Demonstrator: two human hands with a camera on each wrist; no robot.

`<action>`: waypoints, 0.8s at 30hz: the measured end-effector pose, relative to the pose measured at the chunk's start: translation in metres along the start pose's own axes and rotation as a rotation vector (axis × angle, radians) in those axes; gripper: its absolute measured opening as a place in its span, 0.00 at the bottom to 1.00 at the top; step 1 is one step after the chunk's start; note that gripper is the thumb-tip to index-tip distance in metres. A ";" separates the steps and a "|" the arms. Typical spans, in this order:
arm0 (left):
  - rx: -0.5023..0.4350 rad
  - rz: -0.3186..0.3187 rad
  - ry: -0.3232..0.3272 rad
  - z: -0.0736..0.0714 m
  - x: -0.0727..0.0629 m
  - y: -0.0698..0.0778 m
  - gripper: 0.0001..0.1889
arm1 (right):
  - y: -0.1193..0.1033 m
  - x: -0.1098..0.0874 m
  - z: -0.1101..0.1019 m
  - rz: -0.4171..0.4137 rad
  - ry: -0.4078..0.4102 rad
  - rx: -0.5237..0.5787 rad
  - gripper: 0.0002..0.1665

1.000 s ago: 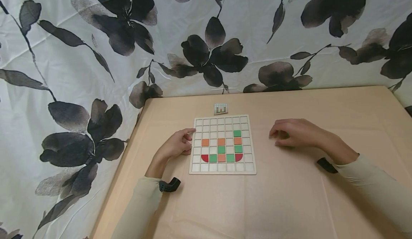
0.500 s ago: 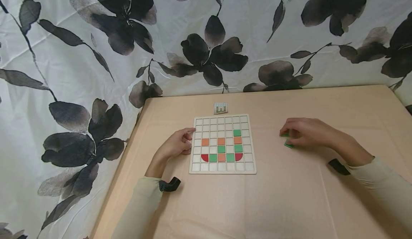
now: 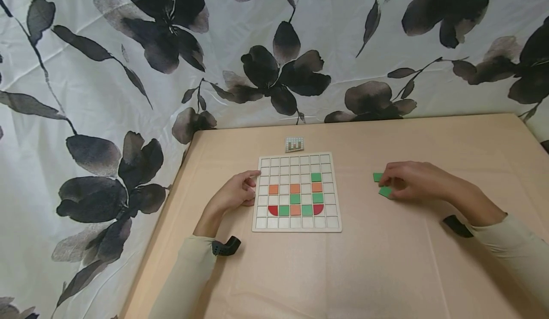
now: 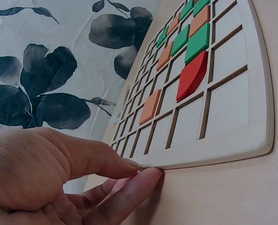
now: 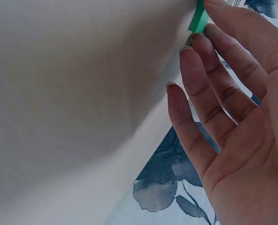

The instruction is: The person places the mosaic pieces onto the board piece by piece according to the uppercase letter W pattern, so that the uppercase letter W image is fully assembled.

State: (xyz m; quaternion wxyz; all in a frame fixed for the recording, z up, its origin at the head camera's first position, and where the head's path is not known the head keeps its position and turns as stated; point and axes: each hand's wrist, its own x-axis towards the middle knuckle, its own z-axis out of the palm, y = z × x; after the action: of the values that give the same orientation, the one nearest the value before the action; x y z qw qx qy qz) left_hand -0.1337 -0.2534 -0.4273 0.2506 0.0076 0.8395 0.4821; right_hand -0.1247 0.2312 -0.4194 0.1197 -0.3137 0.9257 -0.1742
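A square white grid board [image 3: 261, 228] holds green, orange and red tiles set in its cells. My left hand [image 3: 233, 191] is at the board's left edge; in the left wrist view the thumb and a finger [image 4: 129, 194] pinch its rim. To the right of the board, my right hand [image 3: 413, 180] is low over the table, thumb and forefinger at a green tile [image 3: 384, 192]. In the right wrist view this green tile [image 5: 199, 19] sits between thumb and forefinger, the other fingers loosely bent. Just beyond it lies a second green tile [image 3: 377, 177], partly beside the forefinger.
A small card with a printed grid pattern [image 3: 294, 144] lies behind the board. The light wooden table [image 3: 343, 271] ends at a floral cloth [image 3: 266, 18] along the back and left. A black wrist camera [image 3: 226, 246] is on the left wrist.
My right hand has moved to the right, bringing the two green tiles beneath it into view. The nearer tile has turned slightly. My left hand and the board have stayed put.
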 end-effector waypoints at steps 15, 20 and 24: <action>0.012 -0.002 0.007 0.000 0.001 0.001 0.36 | 0.003 0.001 0.001 -0.040 0.011 -0.009 0.14; 0.008 0.001 0.010 0.000 0.002 0.000 0.36 | 0.002 0.002 0.003 -0.054 0.018 0.004 0.15; 0.013 0.003 0.008 0.000 0.002 -0.001 0.36 | 0.003 0.002 0.004 -0.075 0.022 0.003 0.15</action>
State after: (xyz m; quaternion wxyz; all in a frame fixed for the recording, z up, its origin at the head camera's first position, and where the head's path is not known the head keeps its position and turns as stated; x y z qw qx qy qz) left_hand -0.1351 -0.2533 -0.4291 0.2466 0.0088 0.8435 0.4772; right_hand -0.1268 0.2312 -0.4247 0.1035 -0.3461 0.9142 -0.1836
